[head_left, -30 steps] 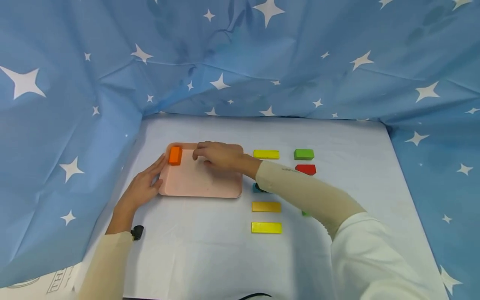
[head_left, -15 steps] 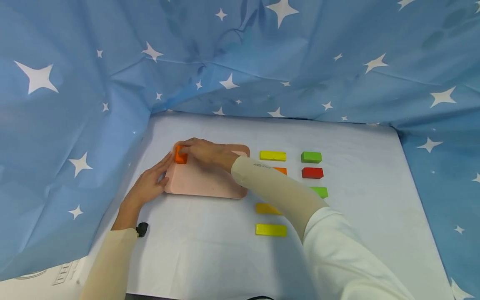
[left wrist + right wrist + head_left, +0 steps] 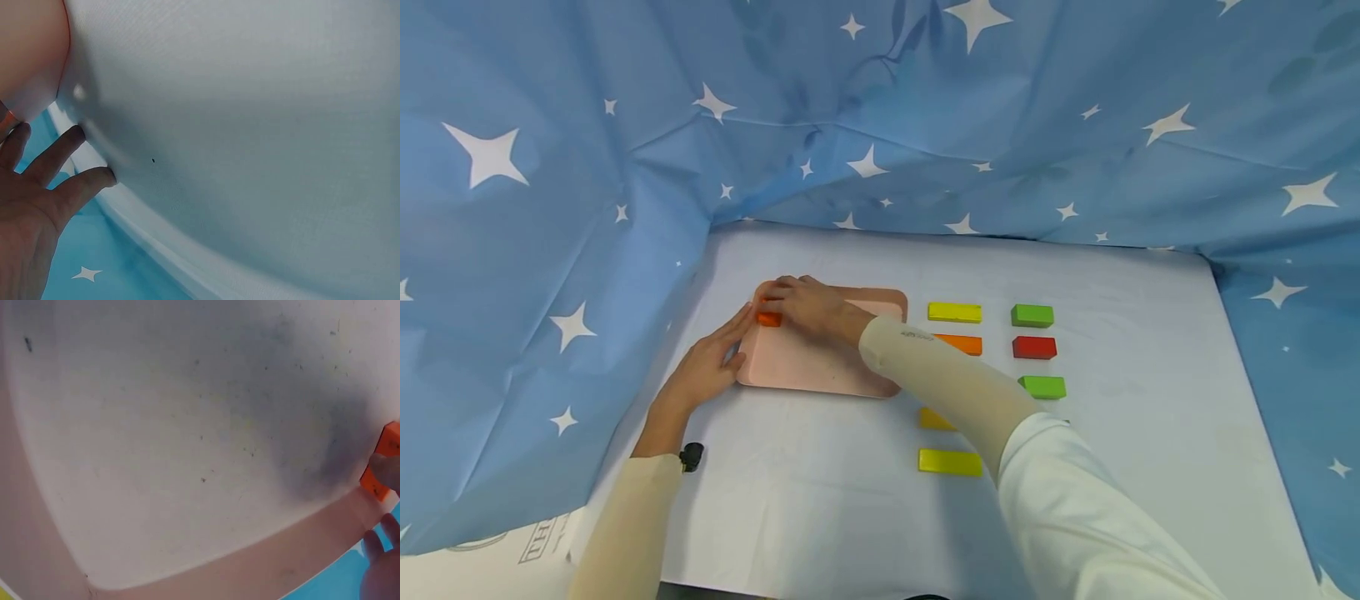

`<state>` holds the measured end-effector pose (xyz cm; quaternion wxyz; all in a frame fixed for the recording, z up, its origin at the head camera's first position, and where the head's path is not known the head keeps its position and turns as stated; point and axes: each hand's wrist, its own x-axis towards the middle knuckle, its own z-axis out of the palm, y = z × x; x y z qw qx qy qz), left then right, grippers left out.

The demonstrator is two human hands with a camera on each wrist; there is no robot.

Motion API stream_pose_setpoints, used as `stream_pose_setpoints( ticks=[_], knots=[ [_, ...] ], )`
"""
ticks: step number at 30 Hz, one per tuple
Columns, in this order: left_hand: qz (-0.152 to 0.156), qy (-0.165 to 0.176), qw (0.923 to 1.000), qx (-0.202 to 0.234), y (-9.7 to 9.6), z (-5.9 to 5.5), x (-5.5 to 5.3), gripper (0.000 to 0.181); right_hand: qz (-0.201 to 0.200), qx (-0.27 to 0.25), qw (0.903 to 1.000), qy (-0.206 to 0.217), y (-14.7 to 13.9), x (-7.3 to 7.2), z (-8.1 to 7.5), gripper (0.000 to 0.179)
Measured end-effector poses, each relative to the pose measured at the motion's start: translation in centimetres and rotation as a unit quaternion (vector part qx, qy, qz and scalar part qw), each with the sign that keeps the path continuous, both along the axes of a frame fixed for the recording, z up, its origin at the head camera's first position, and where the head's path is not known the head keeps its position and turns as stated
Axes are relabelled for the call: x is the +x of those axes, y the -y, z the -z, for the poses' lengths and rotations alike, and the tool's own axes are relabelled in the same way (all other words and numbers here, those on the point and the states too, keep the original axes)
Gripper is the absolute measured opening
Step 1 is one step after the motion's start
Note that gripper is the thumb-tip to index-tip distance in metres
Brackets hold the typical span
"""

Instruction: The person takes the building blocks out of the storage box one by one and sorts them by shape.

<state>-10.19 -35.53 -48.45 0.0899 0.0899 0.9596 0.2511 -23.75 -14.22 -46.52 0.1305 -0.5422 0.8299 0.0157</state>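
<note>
A pink tray point(image 3: 808, 365) lies on the white table, left of centre. My right hand point(image 3: 777, 302) reaches across it to the far left corner and grips a small orange block point(image 3: 768, 319), which is mostly covered by the fingers. The right wrist view shows the tray floor point(image 3: 187, 425), the orange block point(image 3: 382, 456) at its rim and a fingertip point(image 3: 389, 474) on it. My left hand point(image 3: 732, 343) lies flat with straight fingers against the tray's left edge. In the left wrist view that left hand point(image 3: 47, 181) is spread beside the tray's corner point(image 3: 31, 56).
Right of the tray lie loose blocks: yellow point(image 3: 954, 312), orange point(image 3: 964, 344), green point(image 3: 1032, 316), red point(image 3: 1034, 347), another green point(image 3: 1045, 387) and a yellow one point(image 3: 950, 462) nearer me. A blue star-patterned cloth point(image 3: 880, 125) walls the table on three sides.
My right hand has moved left across the tray onto the orange block and now covers it at the far left corner. The left hand has stayed at the tray's edge.
</note>
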Motion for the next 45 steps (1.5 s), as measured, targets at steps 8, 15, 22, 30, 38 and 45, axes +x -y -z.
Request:
stream_pose_setpoints(
  ticks=[8,15,22,30,38,45],
  knots=[
    [0.01,-0.011,0.9999,-0.002,-0.3,0.0,-0.1,0.071,-0.009,-0.014,0.9988,-0.046,-0.4,0.5,0.1,0.048],
    [0.01,-0.007,0.9999,0.0,-0.9,-0.2,-0.1,0.068,0.01,-0.013,0.9998,-0.012,-1.1,0.8,0.2,0.043],
    [0.013,-0.004,0.9999,0.002,-1.3,-0.1,-0.2,0.068,0.022,-0.021,0.9994,-0.014,-2.3,1.0,0.3,0.035],
    [0.007,0.003,1.0,-0.003,-1.2,0.0,-0.1,0.07,0.055,-0.065,0.9955,0.041,-4.9,1.5,-0.9,0.02],
    [0.001,0.001,1.0,-0.003,-0.8,-0.1,0.2,0.071,0.108,-0.126,0.98,0.11,-9.8,2.5,-3.1,0.025],
    [-0.003,0.005,1.0,0.0,-0.4,-0.3,0.6,0.073,0.176,-0.144,0.9657,0.125,-15.4,3.4,-4.3,0.03]
  ],
)
